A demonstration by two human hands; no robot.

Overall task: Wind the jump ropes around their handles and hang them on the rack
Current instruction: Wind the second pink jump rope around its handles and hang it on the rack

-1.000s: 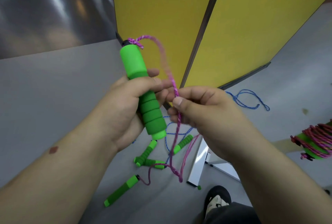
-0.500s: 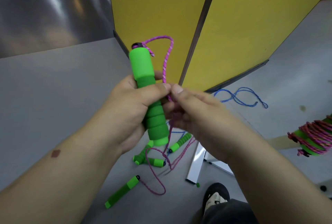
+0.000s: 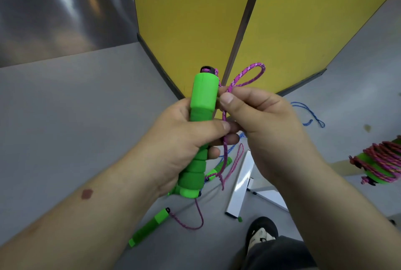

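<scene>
Your left hand grips the green handle upright while your right hand, now raised beside its top, pinches the pink rope into a loop, so winding has only begun.

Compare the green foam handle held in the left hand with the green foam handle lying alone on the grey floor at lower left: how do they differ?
The held green foam handle stands nearly upright, gripped by the left hand; the floor green foam handle lies flat, untouched. The held one's pink rope is pinched into a loop by the right hand; the floor one's rope trails loose. Both are green foam with pink rope, neither wound yet.
</scene>
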